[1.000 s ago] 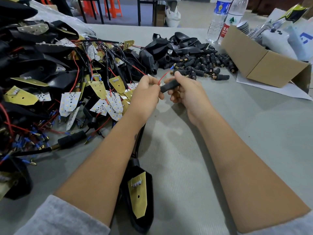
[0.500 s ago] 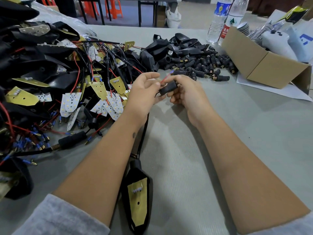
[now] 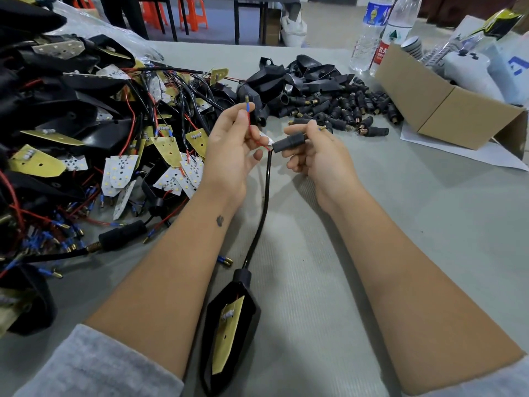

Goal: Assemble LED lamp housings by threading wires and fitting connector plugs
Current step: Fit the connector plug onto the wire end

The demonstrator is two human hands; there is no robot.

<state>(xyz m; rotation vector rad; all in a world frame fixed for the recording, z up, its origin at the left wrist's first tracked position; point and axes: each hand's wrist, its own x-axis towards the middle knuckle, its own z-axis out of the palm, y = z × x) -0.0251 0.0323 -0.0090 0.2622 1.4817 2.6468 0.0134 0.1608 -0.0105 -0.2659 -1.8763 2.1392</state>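
We pinch the red wire (image 3: 249, 130) in our left hand (image 3: 232, 150), just left of the black connector plug (image 3: 289, 142), which our right hand (image 3: 317, 156) grips. Below the plug, the black cable (image 3: 262, 213) runs down to the lamp housing (image 3: 229, 333).

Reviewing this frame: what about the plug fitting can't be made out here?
Head view only:
- Far end of the connector plug: hidden by right hand fingers.
- Red wire seating in the plug: too small.
- Lamp housing bottom tip: cut off by the frame edge.
- Left hand palm: turned away.
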